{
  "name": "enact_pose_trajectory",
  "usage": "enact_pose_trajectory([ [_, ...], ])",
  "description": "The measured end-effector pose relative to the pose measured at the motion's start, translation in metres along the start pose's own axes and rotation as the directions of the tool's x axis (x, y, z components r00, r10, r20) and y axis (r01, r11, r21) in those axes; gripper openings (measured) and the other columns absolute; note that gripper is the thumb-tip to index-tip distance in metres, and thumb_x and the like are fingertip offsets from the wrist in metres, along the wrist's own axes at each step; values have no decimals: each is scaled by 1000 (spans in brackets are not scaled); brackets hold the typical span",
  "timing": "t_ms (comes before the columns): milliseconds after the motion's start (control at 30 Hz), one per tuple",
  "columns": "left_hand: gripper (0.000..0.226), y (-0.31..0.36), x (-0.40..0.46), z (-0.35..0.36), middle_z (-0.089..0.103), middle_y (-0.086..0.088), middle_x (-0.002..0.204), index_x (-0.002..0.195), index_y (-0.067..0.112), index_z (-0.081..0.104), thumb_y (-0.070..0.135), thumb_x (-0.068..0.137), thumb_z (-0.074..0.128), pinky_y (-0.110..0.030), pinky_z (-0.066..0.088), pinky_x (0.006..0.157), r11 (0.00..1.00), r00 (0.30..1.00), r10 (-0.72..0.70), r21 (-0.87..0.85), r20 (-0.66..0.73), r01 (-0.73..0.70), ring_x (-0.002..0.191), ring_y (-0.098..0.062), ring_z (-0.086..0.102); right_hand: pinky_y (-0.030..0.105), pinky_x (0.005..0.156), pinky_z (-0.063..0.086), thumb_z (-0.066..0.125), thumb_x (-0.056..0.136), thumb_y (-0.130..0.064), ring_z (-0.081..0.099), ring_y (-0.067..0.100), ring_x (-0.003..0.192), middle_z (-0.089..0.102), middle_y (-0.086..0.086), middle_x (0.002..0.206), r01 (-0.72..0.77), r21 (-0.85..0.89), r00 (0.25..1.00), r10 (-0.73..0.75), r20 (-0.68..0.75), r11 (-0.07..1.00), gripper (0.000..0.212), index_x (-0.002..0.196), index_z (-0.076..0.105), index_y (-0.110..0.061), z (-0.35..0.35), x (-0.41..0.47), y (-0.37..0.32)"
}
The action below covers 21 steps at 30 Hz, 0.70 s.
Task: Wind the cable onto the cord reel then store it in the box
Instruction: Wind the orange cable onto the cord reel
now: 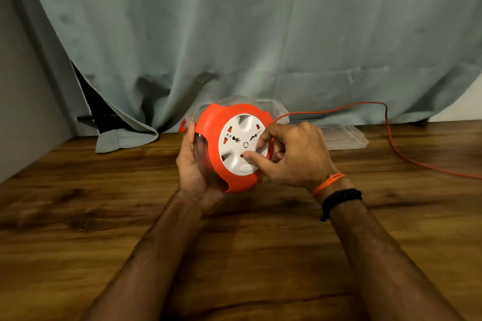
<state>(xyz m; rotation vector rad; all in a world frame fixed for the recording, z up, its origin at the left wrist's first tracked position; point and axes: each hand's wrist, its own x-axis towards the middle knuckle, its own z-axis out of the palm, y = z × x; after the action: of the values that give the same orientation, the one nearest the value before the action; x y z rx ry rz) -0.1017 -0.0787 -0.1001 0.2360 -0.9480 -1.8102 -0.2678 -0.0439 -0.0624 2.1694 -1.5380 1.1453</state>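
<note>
An orange cord reel with a white socket face sits tilted above the wooden table, its face turned toward me. My left hand cups its clear underside from the left. My right hand rests on the white face, thumb and fingers pressed into it. A thin orange cable leaves the reel's right side, arcs up along the curtain and drops across the table to the right edge. A clear plastic box lies behind the reel, partly hidden by it.
A grey-green curtain hangs along the back of the table and bunches on the wood at the left. A grey wall borders the left side. Something dark shows behind the curtain gap at the left.
</note>
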Motion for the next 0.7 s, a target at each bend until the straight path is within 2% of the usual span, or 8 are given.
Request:
enact_pose_trajectory([
  [67,90,-1,0,1,49,-24,149,147,11,48,74,83,42,-67,30,113,1000,999,-21,-19,39,22,138,-47,44,39,71,51,66,69,-45,55,20,59,42,-12,48,46,-3,999,-46,3,999,28,91,63,-28,-5,0,0],
  [167,92,-3,0,-2,46,-25,151,149,10,45,73,83,46,-68,26,115,1000,998,-25,-8,65,26,140,-46,42,38,70,51,64,69,-29,59,28,64,49,-7,53,74,-38,997,-73,39,997,51,119,58,-33,-7,0,-2],
  [267,91,-4,0,-3,48,-25,150,148,9,47,71,81,50,-67,23,117,1000,997,-20,24,73,19,139,-44,43,38,71,51,62,70,-24,61,30,70,61,-1,62,103,-75,993,-98,60,992,64,132,52,-37,-4,-1,0],
  [367,88,-3,-1,-2,52,-23,147,144,12,53,72,79,48,-70,27,113,999,996,-47,19,72,46,137,-44,46,40,72,52,62,72,-26,63,33,77,67,2,72,115,-118,992,-107,68,986,64,134,50,-37,-1,0,1],
  [500,88,0,-2,-3,56,-18,144,138,21,60,78,73,48,-82,29,97,993,988,-115,49,101,111,133,-48,49,38,71,51,64,72,-31,65,33,79,69,2,73,127,-166,992,-122,41,978,64,134,49,-42,2,1,4],
  [600,91,0,-2,-6,54,-20,146,142,21,55,81,73,45,-87,21,99,989,986,-144,57,83,140,136,-52,43,36,67,49,70,67,-35,65,34,72,68,1,65,122,-189,990,-133,-45,974,63,128,56,-44,3,0,4],
  [700,90,0,-1,-4,52,-22,147,146,16,50,76,79,44,-77,25,109,996,993,-89,20,79,87,137,-48,44,38,69,45,76,59,-45,65,36,70,67,5,64,71,-186,990,-92,-110,980,61,119,64,-36,5,-6,5],
])
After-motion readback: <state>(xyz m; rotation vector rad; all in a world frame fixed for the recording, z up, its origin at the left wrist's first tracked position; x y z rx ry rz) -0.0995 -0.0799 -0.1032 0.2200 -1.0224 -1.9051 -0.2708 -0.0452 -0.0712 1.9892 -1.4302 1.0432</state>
